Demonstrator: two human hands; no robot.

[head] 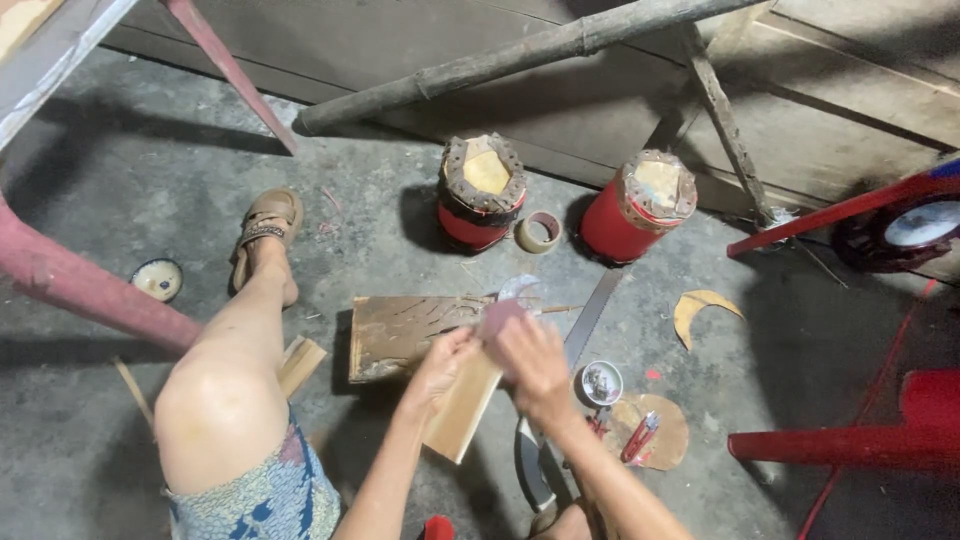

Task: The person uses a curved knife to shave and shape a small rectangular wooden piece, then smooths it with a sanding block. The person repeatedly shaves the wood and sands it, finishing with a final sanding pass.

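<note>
hands: left (440, 368), right (530, 360) grip wooden strip (462, 412) (light tan) | two red drums (478, 195) behind

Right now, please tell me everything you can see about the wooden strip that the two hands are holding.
The wooden strip is a flat, pale, light-brown slat with straight edges. It slants from the hands down toward the lower left, above the concrete floor. The left hand grips its upper end from the left, and the right hand covers the top, so that end is hidden. Its lower end hangs free.
</note>
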